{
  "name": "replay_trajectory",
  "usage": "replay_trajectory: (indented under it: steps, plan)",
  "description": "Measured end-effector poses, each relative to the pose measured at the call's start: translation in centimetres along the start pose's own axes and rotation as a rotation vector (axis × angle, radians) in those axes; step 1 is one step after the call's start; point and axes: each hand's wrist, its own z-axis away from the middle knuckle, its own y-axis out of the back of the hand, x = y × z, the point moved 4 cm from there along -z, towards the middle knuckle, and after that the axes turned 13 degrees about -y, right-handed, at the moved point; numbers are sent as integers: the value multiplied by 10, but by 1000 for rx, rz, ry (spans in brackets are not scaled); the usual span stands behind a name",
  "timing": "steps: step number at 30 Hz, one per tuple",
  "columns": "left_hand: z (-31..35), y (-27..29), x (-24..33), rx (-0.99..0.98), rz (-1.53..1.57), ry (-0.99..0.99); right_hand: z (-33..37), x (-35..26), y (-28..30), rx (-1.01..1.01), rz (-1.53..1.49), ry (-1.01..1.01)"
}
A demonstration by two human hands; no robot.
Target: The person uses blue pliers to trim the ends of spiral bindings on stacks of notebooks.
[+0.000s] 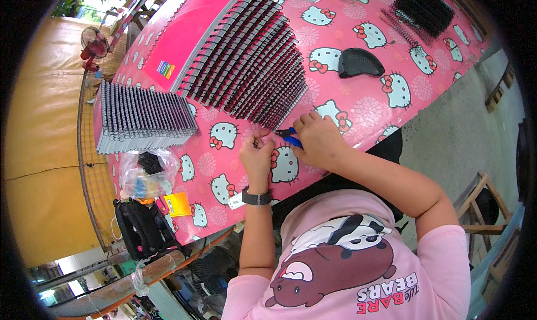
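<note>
My right hand [321, 140] is closed around blue-handled pliers [293, 141]. Their dark jaws point left, at the near corner of a large stack of spiral-bound notebooks [246, 57]. The notebooks lie fanned in rows with black wire coils showing, and a pink cover is visible at the far left side. Just left of the pliers, my left hand [257, 159] has its thumb and fingers pinched together by that same corner. Whatever lies between those fingertips is too small to make out. A dark watch is on my left wrist.
Another stack of coil-bound notebooks [146, 119] stands at the left. Nearer are a clear plastic bag [159, 169], a yellow packet [177, 204] and a black bag [144, 230]. On the right lie a black curved tray [361, 63] and a pile of black coils [423, 10].
</note>
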Motion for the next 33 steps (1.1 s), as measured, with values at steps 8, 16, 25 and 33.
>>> replay_trajectory:
  steps: [8,16,25,33]
  plan:
    - [2,-2,-5,-8,124,90,-17,5,-2,-8,-103,49]
    - [1,-4,4,8,56,116,-21,3,-8,-581,-239,-138]
    - [0,0,1,-16,40,36,-4,-14,0,-93,215,3]
    - [0,3,-4,1,51,43,-14,-10,1,-285,59,-30]
